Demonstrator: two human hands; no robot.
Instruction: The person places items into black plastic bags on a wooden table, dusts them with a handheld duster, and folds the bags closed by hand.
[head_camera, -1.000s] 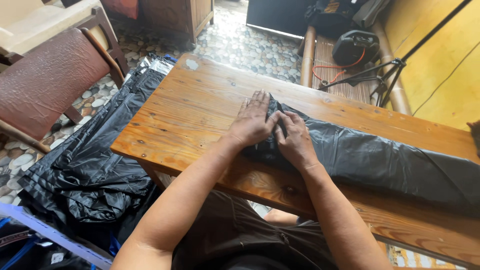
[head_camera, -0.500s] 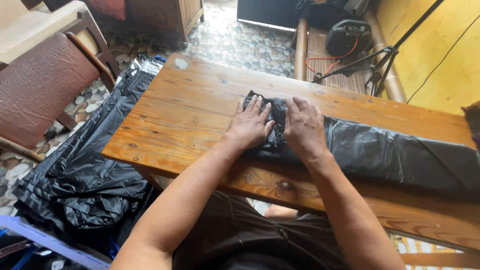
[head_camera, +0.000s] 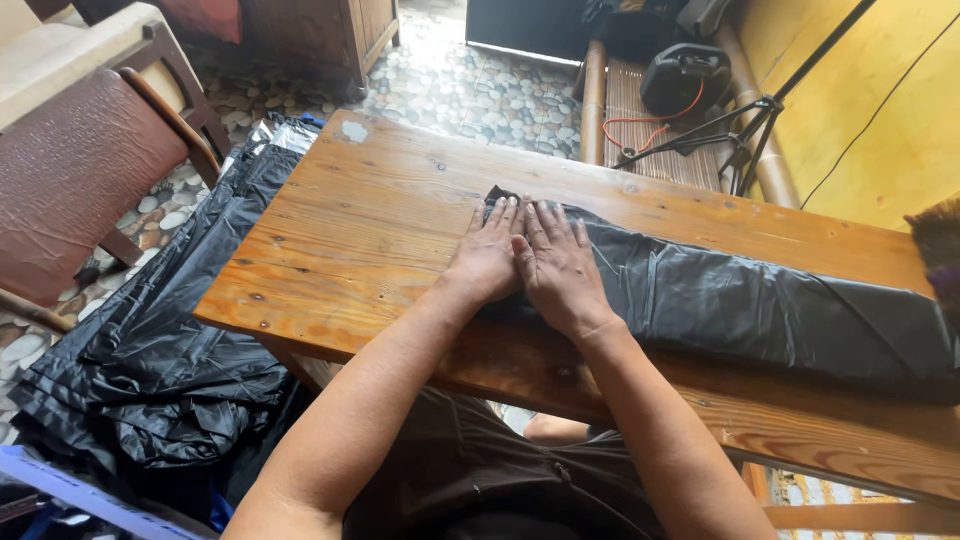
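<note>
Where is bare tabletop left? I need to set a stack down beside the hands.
Bare wood lies left of the left hand, out to the wooden table end, and along the far edge beyond the black plastic sheet. The right side is covered by the sheet, under the right hand.

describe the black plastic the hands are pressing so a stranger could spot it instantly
On the long wooden table, a black plastic sheet lies folded into a flat strip along its length. The left hand and right hand press its end. Unlike the crumpled black plastic heap on the floor, it is flat and neat.
</note>
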